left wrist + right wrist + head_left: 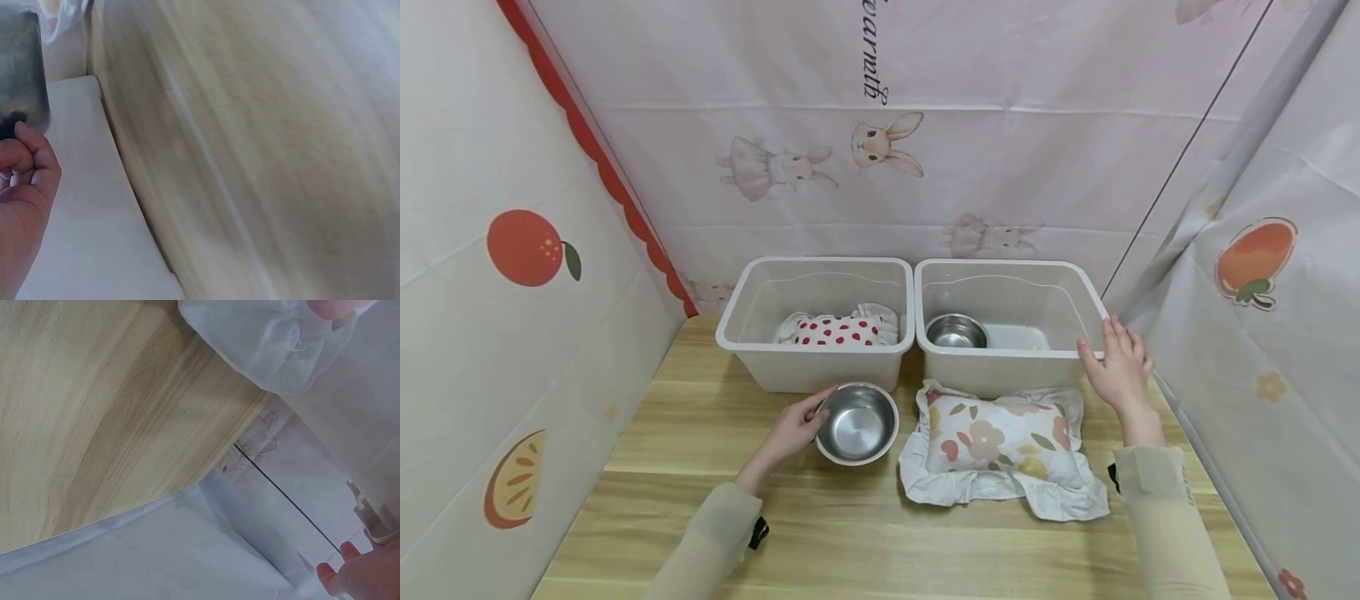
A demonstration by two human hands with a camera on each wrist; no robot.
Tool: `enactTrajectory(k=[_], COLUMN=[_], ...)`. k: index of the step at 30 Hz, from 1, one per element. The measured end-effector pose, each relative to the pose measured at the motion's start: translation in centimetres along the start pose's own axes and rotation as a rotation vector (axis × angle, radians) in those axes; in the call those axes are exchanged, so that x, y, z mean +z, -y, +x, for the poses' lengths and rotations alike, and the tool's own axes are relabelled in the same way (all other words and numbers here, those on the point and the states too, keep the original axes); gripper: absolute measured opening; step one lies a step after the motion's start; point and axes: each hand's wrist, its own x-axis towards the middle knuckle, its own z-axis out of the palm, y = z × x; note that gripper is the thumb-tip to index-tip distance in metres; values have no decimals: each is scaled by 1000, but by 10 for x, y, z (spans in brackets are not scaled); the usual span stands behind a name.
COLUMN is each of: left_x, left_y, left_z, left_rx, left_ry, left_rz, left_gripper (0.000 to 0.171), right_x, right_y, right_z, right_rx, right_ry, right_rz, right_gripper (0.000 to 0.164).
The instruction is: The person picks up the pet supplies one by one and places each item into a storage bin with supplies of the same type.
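Observation:
My left hand [792, 429] pinches the left rim of a round stainless steel bowl [859, 421], which is held in front of the left bin. In the left wrist view, the thumb and curled fingers of that hand [28, 169] meet the side of the bowl [22, 69]. At the front right corner of the right white bin [985, 373], my right hand [1122, 367] rests on the rim with fingers extended. In the right wrist view only part of this hand [369, 572] shows. A second steel bowl [957, 331] sits inside the right bin, at its left.
The left white bin [816, 367] contains a small white pillow with red dots [838, 330]. A ruffled floral pillow [1000, 442] lies on the wooden table [880, 542] before the right bin. Printed fabric walls [1000, 167] enclose the back and both sides.

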Motion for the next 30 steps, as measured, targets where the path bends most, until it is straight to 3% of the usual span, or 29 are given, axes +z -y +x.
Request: enactTrajectory(k=[9, 30], left_x=[0, 1], left_y=[-12, -31], left_z=[6, 13], left_rx=[63, 92], left_ry=[17, 86], left_rz=[-8, -79], left_gripper=[46, 46], right_x=[0, 2], right_y=[-1, -2], right_z=[0, 0], right_rx=[-2, -4], right_ry=[-7, -15], right_rz=[8, 16], right_gripper=[78, 78])
